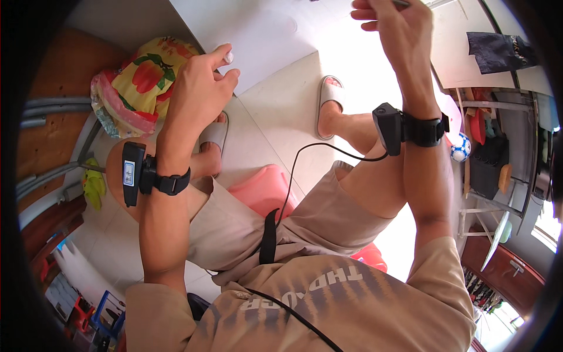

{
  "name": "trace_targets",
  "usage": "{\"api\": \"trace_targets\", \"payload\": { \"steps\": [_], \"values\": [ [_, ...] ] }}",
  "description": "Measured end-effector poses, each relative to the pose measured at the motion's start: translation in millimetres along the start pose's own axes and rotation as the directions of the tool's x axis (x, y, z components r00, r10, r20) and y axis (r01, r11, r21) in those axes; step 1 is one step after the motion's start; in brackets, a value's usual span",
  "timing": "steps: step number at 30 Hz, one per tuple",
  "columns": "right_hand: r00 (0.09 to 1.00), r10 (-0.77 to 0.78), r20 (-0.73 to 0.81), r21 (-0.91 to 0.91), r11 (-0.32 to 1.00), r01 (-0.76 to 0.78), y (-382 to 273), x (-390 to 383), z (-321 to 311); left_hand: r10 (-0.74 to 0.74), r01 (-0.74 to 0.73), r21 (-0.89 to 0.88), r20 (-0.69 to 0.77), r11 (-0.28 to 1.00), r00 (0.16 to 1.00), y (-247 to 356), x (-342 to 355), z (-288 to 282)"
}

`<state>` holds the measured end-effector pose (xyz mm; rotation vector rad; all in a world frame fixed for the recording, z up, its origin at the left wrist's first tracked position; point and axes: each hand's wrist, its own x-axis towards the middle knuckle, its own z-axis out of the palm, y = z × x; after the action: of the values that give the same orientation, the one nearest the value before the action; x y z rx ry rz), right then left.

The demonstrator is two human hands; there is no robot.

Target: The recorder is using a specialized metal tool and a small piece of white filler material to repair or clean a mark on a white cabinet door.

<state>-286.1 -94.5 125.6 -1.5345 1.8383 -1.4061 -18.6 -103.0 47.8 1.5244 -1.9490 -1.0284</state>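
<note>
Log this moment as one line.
left hand: small white item at fingertips | right hand: dark slim object in grip, cropped | yellow printed bundle: left of left hand

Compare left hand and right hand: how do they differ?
The left hand shows whole; the right hand is cut off by the picture's top edge. A small whitish thing shows at the left hand; a dark thing, mostly hidden or out of view, at the right hand. Shared: both arms wear a black wrist device.
</note>
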Motion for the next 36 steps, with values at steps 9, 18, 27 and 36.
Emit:
{"api": "trace_targets", "payload": {
  "steps": [9, 18, 27, 36],
  "values": [
    [0.999, -0.035, 0.011, 0.057, 0.998, 0.034, -3.1, -2.4, 2.0, 0.167, -0.131, -0.407, 0.056, 0.904, 0.984, 20.9, -21.7, 13.2],
    [0.994, -0.075, -0.075, 0.067, 0.995, 0.08, -11.5, -9.7, -9.4, 0.147, -0.189, -0.417, -0.132, 0.889, 0.98, 14.6, -12.3, 6.6],
    [0.998, 0.032, 0.049, 0.004, 0.999, -0.032, -8.9, -3.0, 2.4, 0.152, -0.238, -0.419, -0.229, 0.876, 0.962, 16.0, -12.3, 1.3],
    [0.998, 0.036, 0.049, 0.026, 0.999, -0.037, -5.1, 0.2, -6.6, 0.047, 0.013, -0.566, 0.092, 0.824, 0.995, 33.9, -25.2, -30.9]
  ]
}}
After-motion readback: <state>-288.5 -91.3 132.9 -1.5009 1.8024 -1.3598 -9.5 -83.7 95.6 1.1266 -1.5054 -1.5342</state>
